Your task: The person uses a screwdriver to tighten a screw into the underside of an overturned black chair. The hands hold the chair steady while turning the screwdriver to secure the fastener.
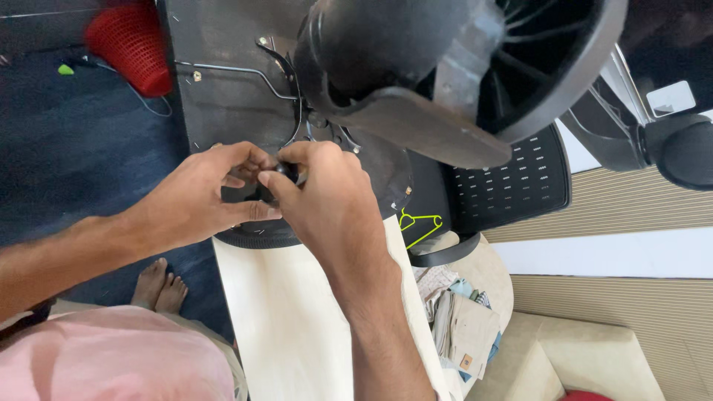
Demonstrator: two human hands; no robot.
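Observation:
An office chair lies upside down on a pale table [290, 327], its black seat underside [223, 96] facing me. Its star base [460, 82] looms close to the camera at the top. My left hand [204, 197] and my right hand [327, 197] meet at the near edge of the seat. Both pinch a small black knob [284, 171] between their fingertips. A thin metal lever rod [238, 72] runs across the seat underside just above my hands. Most of the knob is hidden by my fingers.
A red mesh basket [130, 44] stands on the dark blue floor at upper left. The chair's mesh backrest [512, 182] hangs off the table to the right. Below it are a yellow-green hanger [420, 226], folded clothes [460, 319] and a beige cushion [587, 356]. My bare feet [160, 286] show at lower left.

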